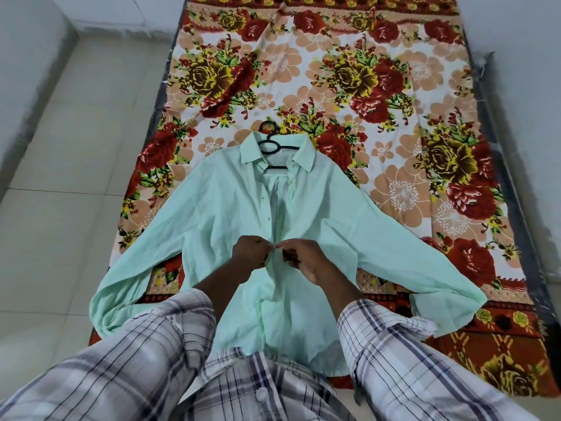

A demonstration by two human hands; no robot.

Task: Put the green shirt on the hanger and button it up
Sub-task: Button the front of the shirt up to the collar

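The mint green shirt (pixel 218 220) lies face up on the flowered sheet, sleeves spread to both sides. A black hanger (pixel 271 144) sits inside its collar, the hook pointing away from me. The upper front stays apart, with small dark buttons showing along the left placket. My left hand (pixel 252 253) and my right hand (pixel 303 261) meet at mid-chest. Each pinches one front edge of the shirt, fingertips almost touching. The button between them is hidden by my fingers.
The flowered sheet (pixel 394 117) covers a mattress with dark edges (pixel 513 189) on a pale tiled floor (pixel 60 177). A white wall rises at the left and far side. My plaid sleeves fill the bottom of the view.
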